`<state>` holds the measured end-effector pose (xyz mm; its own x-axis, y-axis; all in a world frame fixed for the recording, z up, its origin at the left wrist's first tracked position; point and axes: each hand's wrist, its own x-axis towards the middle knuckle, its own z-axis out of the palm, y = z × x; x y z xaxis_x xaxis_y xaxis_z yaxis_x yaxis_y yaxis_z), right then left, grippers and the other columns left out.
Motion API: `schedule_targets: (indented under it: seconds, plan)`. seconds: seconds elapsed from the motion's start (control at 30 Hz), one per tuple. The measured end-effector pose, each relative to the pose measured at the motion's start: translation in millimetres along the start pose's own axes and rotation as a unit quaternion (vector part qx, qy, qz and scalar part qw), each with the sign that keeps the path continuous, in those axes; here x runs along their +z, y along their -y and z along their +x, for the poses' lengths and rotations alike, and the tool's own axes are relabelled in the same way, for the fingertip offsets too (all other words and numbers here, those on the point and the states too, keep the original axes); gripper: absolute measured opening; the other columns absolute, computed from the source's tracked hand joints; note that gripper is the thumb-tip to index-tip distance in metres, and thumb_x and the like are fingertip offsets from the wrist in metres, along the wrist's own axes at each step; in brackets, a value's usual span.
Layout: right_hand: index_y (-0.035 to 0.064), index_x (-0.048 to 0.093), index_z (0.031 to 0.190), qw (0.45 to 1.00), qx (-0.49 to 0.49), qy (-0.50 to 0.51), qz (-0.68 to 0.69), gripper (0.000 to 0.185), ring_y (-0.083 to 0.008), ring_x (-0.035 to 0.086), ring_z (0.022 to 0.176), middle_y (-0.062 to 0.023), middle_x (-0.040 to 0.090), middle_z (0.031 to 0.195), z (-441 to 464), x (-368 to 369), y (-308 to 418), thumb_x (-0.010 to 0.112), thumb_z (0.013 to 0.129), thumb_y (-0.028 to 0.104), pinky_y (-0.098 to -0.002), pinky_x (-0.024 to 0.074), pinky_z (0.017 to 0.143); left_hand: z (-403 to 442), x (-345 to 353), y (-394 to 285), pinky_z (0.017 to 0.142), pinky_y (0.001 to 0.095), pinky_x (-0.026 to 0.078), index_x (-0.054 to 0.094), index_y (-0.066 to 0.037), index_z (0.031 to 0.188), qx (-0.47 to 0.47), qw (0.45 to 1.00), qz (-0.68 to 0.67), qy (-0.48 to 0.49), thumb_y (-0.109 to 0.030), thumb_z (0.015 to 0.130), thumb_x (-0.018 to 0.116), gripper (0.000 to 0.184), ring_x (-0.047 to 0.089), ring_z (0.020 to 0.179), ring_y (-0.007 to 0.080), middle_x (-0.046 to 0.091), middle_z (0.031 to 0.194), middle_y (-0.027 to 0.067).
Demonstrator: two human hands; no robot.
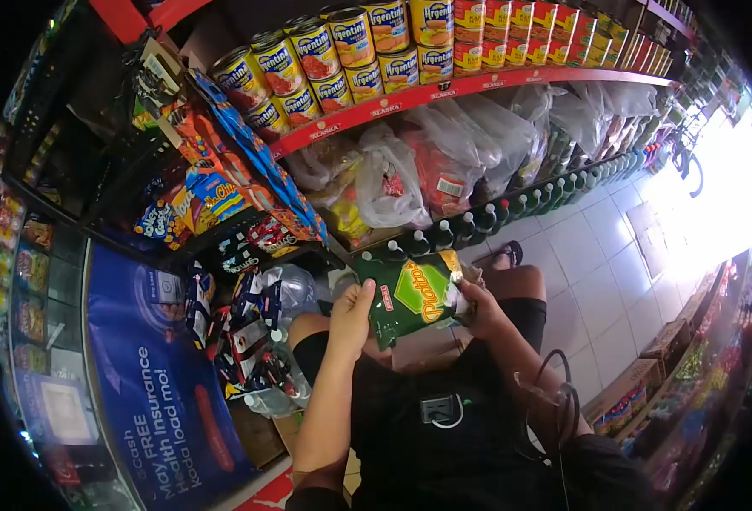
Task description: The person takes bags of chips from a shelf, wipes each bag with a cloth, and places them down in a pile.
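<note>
A green Piattos chip bag [416, 298] is held in front of me between both hands, its printed side facing up. My left hand [354, 315] grips the bag's left edge with the thumb on top. At the other end, my right hand [483, 308] is closed on the bag's right edge, where silvery crumpled foil shows. The fingers beneath the bag are hidden. Beyond the bag stands a row of dark green bottles [469, 228].
Cans [354, 38] line a red-edged shelf [376, 111] above plastic-bagged goods [390, 175]. Snack packs [214, 194] hang at left over clear bottles [286, 289] and dark packs. A blue banner [159, 392] stands lower left. Boxes [635, 387] line the tiled floor [593, 298] at right.
</note>
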<state>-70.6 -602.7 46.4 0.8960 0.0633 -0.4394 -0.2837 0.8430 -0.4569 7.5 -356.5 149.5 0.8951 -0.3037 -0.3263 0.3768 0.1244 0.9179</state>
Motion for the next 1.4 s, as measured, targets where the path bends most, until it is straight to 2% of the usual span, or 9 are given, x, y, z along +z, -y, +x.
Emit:
schedule_targets:
  seconds: [0.43,0.53,0.63,0.8,1.03,1.17,1.27,1.3,1.4]
  plan:
    - [0.0014,0.063,0.115,0.997,0.027,-0.074,-0.026,0.03,-0.0163,0.07,0.089,-0.0073,0.071,0.098,9.0,-11.0,-9.3,0.056,0.101,0.027,-0.0315,0.057,0.076,12.2,-22.9,41.7,0.06,0.0234,0.033,0.05,-0.008,0.075,0.199,0.967,0.154,-0.046,-0.026,0.104,0.056,0.035,0.038,0.066,0.0036,0.043,0.068,-0.0061]
    - [-0.001,0.057,0.128,0.858,-0.033,-0.1,-0.502,0.034,-0.0173,0.065,0.106,-0.0092,0.069,0.114,1.9,-18.5,-18.3,0.049,0.104,0.022,-0.0306,0.0496,0.095,4.9,-14.7,25.9,0.061,0.0243,0.034,0.05,-0.007,0.075,0.091,0.988,0.114,-0.052,-0.023,0.103,0.058,0.033,0.04,0.067,0.0051,0.042,0.069,-0.0045]
    - [0.008,0.023,0.158,0.742,-0.33,0.08,-0.578,0.067,-0.0279,0.042,0.141,-0.0173,0.043,0.15,-3.8,22.2,-32.3,0.052,0.1,0.028,-0.0428,0.0287,0.117,19.4,-17.6,55.3,0.063,0.0265,0.037,0.05,-0.005,0.079,0.153,0.96,0.232,-0.04,-0.019,0.102,0.057,0.028,0.044,0.072,0.009,0.047,0.078,-0.0008]
    - [0.002,0.031,0.154,0.584,-0.31,0.135,-0.738,0.064,-0.0367,0.015,0.153,-0.0226,0.027,0.161,-4.7,94.9,-9.2,0.05,0.1,0.029,-0.0452,0.0109,0.124,8.5,2.5,59.3,0.08,0.0337,0.043,0.05,0.0,0.087,0.163,0.967,0.192,0.032,-0.014,0.101,0.053,0.02,0.051,0.085,0.021,0.052,0.091,0.0082]
    - [0.0043,0.036,0.152,0.661,-0.339,0.08,-0.664,0.062,-0.0384,0.022,0.151,-0.0196,0.03,0.16,9.7,82.1,-29.0,0.052,0.098,0.03,-0.049,0.0158,0.122,8.4,-11.9,69.3,0.077,0.026,0.044,0.054,-0.003,0.093,0.018,0.99,0.136,-0.017,-0.011,0.103,0.049,0.014,0.052,0.082,0.0108,0.056,0.091,0.0018]
    - [0.0071,0.04,0.151,0.546,-0.284,0.147,-0.775,0.063,-0.0376,0.025,0.15,-0.0185,0.031,0.16,-16.9,87.7,-15.8,0.059,0.094,0.024,-0.0466,0.0201,0.122,6.0,-10.2,77.7,0.063,0.0224,0.034,0.049,-0.01,0.087,0.099,0.992,0.074,-0.023,-0.018,0.106,0.049,0.02,0.038,0.073,0.0033,0.043,0.079,-0.006]
    - [0.0098,0.043,0.15,0.632,-0.293,0.033,-0.717,0.059,-0.0356,0.029,0.148,-0.0187,0.032,0.159,22.8,45.6,-18.1,0.057,0.096,0.028,-0.0456,0.0233,0.12,-1.3,-10.2,79.1,0.06,0.0215,0.035,0.051,-0.008,0.09,0.077,0.992,0.098,0.016,-0.017,0.107,0.048,0.019,0.04,0.068,0.0026,0.049,0.077,-0.0049]
    - [0.0096,0.04,0.152,0.822,-0.211,0.016,-0.529,0.059,-0.036,0.03,0.147,-0.0189,0.033,0.158,32.7,41.3,-20.6,0.054,0.099,0.032,-0.0457,0.025,0.119,-0.8,-12.7,82.6,0.059,0.0206,0.034,0.051,-0.008,0.09,0.054,0.994,0.092,0.016,-0.016,0.106,0.048,0.019,0.039,0.066,0.0024,0.049,0.077,-0.0052]
    - [0.0076,0.037,0.153,0.798,-0.147,-0.004,-0.584,0.06,-0.0359,0.028,0.148,-0.0182,0.034,0.158,13.8,52.7,-22.4,0.05,0.101,0.033,-0.0466,0.023,0.12,2.5,-12.5,88.4,0.058,0.0186,0.034,0.055,-0.008,0.095,0.034,0.998,0.047,0.035,-0.017,0.104,0.053,0.014,0.041,0.064,0.0021,0.051,0.081,-0.0053]
